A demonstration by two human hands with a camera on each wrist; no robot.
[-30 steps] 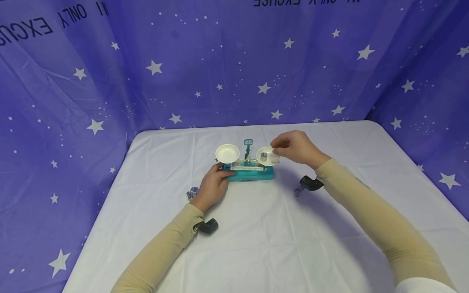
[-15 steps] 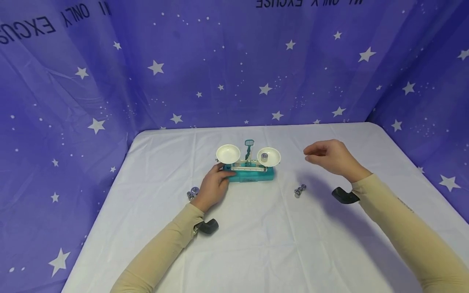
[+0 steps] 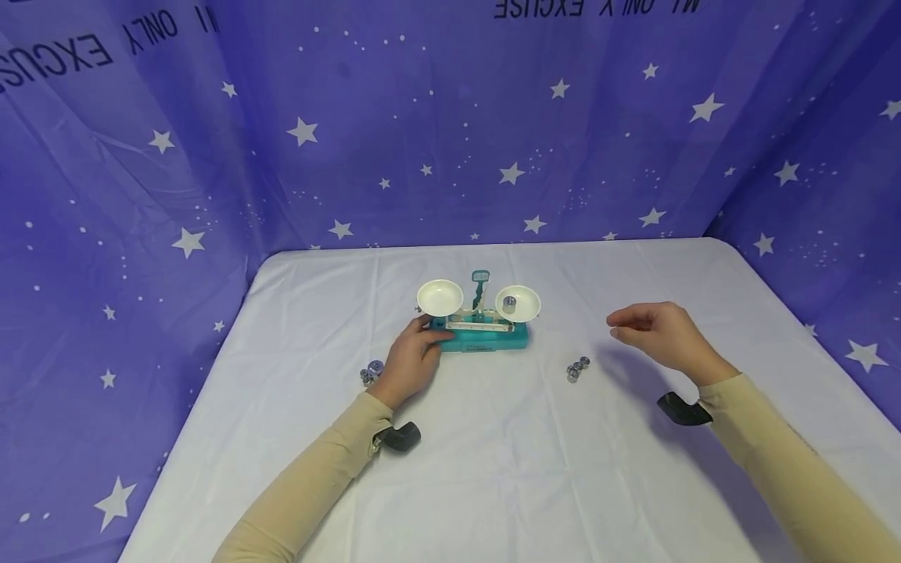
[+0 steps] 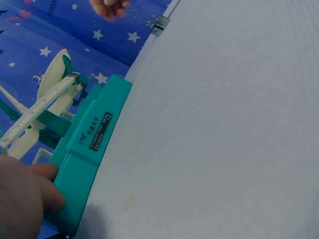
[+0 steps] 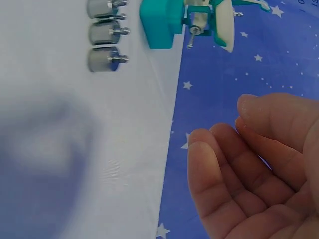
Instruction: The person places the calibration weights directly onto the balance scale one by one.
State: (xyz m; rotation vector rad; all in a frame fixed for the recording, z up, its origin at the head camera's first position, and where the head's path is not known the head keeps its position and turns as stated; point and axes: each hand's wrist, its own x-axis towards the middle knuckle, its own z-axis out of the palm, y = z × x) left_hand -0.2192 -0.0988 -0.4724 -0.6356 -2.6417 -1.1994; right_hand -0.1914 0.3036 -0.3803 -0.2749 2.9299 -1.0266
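A teal balance with two white pans stands on the white-covered table. My left hand grips the left end of its base, and in the left wrist view the fingers of that hand lie against the teal base. One metal weight sits in the right pan; the left pan holds nothing. My right hand hovers to the right of the balance. In the right wrist view this hand is empty, its fingers loosely bent and the thumb apart.
Several metal weights stand in a group between the balance and my right hand. Another small cluster of metal pieces lies left of my left hand. Blue curtains with white stars hang behind and beside the table.
My right hand has moved from beside the right pan rightward and then nearer to me. The weight remains in the right pan, and my left hand has kept its grip on the base.
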